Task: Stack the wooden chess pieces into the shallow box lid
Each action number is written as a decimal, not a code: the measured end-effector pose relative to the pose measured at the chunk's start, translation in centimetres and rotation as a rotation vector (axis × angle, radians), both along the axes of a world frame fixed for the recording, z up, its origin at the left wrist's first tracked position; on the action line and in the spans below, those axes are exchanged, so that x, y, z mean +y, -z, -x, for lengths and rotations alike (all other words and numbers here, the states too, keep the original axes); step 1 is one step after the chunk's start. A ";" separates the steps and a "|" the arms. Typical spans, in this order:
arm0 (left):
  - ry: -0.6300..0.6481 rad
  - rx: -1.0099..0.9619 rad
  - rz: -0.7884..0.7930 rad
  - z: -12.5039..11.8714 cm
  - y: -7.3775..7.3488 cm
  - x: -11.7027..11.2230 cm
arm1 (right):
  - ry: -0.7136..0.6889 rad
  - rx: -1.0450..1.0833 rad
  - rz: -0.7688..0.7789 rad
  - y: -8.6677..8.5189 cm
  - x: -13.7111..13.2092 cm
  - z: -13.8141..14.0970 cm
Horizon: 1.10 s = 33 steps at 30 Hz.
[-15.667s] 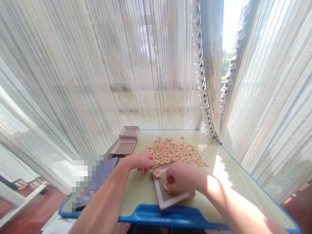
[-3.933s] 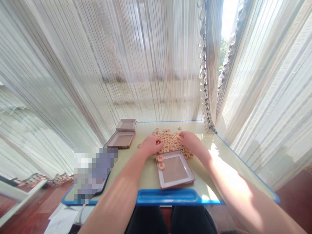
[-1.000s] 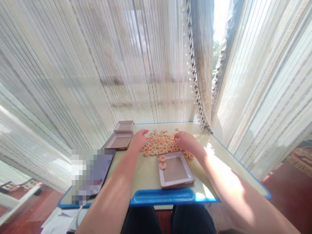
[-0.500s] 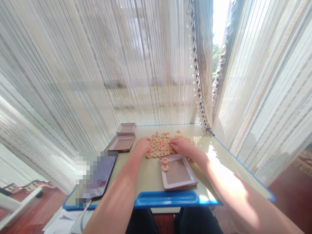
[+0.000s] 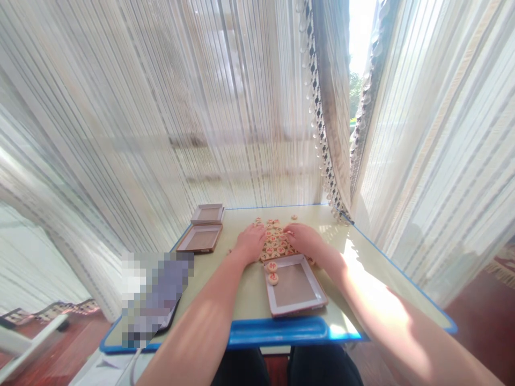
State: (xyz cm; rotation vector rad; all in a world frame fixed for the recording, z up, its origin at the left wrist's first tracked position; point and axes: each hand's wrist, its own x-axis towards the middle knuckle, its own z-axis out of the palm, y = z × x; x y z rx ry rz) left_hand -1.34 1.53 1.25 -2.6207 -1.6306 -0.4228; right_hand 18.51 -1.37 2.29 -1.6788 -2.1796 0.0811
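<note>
Two xiangqi pieces [image 5: 273,278] lie in the square tray [image 5: 298,287] on the table [image 5: 241,292]. Left hand [image 5: 250,242] and right hand [image 5: 303,237] rest loosely curved on the pile of pieces [image 5: 276,238] just behind the tray, apparently sifting. I cannot tell whether either grips a piece. Lifting one calls for a fingertip pinch.

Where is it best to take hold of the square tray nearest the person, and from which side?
Probably the raised right rim of the tray, from the right, thumb on top. It lies flat and shallow; the heap of Chinese chess pieces meets its far edge, the blue table lip crowds its near edge, two pieces sit by its left rim.
</note>
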 end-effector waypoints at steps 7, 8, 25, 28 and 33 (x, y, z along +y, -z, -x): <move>0.053 -0.022 0.032 0.1 -0.2 -0.2 | 0.271 0.027 0.138 -0.9 0.3 -1.2; 0.061 -0.027 0.038 0.2 -0.3 -0.3 | 0.288 0.018 0.168 -1.1 0.2 -1.3; 0.073 0.030 -0.022 0.4 0.2 0.3 | 0.262 0.018 0.178 -1.8 0.8 -3.5; 0.067 0.041 -0.005 0.4 0.4 0.5 | 0.259 0.002 0.194 -1.9 0.8 -3.7; 0.063 0.004 0.009 0.6 0.6 0.7 | 0.288 -0.098 0.257 -2.0 0.7 -3.8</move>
